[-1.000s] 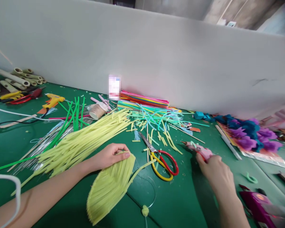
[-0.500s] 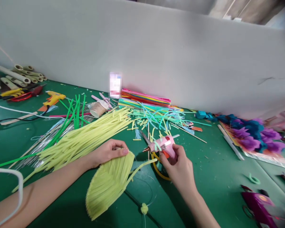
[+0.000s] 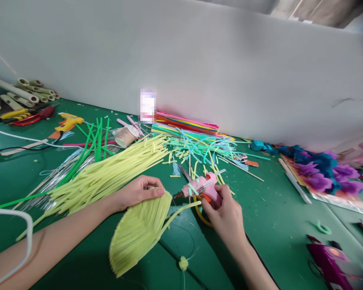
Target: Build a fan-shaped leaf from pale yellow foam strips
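Between the thumb and fingers of my left hand (image 3: 145, 192) is the upper corner of a yellow-green leaf shape made of pipe cleaners (image 3: 139, 237). One loose pipe cleaner end sticks out from its right side. My right hand (image 3: 225, 209) is closed round the handle of a pink hot glue gun (image 3: 201, 187). Its metal nozzle points left, close to the leaf's upper right edge but apart from it. Partly hidden behind the glue gun lie scissors with yellow handles (image 3: 202, 217). Left of the leaf spreads a thick bundle of yellow-green pipe cleaners (image 3: 109, 173).
Green pipe cleaners (image 3: 99, 141), a twine spool (image 3: 126, 136) and a yellow glue gun (image 3: 68, 122) lie at the left. Pliers (image 3: 33, 117) and bamboo tubes (image 3: 27, 94) are farther left. Purple and blue flowers (image 3: 323, 169) and a purple device (image 3: 335, 257) occupy the right.
My right hand has brought the pink glue gun slightly left, so its nozzle is nearer the leaf's edge. My left hand keeps its hold, almost still.
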A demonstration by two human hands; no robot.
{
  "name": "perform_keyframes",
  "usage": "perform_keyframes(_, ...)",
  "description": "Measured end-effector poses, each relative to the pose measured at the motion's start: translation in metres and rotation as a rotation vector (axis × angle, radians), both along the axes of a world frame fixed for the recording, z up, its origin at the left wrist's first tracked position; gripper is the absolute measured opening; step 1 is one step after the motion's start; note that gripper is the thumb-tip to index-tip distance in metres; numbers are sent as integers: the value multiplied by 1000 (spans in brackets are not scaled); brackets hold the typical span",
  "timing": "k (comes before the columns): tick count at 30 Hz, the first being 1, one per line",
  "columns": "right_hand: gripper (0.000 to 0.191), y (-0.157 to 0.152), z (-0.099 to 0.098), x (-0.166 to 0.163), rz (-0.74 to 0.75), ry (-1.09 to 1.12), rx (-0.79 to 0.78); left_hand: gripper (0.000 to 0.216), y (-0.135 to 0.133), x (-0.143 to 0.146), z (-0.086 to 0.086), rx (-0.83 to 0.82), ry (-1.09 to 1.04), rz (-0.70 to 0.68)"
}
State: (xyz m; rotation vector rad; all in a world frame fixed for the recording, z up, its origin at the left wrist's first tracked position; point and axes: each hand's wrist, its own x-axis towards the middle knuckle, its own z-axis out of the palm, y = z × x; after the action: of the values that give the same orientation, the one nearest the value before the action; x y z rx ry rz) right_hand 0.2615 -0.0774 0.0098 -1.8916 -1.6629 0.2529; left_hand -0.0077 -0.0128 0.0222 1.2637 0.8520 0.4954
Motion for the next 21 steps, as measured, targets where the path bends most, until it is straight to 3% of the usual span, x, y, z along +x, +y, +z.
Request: perform_keyframes(21, 28, 1, -2, -1, 10, 36, -19, 29, 0, 0, -1, -7, 13, 7)
